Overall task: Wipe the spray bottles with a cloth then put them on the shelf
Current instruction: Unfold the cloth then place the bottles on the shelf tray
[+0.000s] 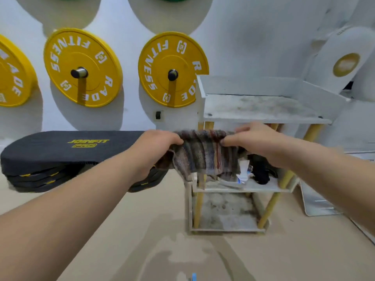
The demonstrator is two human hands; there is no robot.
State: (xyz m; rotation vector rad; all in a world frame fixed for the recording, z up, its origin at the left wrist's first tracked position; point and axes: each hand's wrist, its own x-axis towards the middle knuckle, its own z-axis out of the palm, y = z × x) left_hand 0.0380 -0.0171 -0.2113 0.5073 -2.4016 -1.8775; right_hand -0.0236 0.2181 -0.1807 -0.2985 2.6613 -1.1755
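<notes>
Both my arms reach straight out in front of me, about level with each other. My left hand [160,142] and right hand [253,140] each grip the top edge of the striped cloth [203,157], fingers curled over it. It hangs bunched between them, right in front of the white shelf [263,110]. The shelf's top tier looks dusty. The cloth hides part of the middle tier, where a crumpled white packet [243,171] lies just left of a black thing [261,171] I cannot make out. A stack of black mats [60,151] lies on the floor to my left, under yellow weight plates [81,67] on the wall.
</notes>
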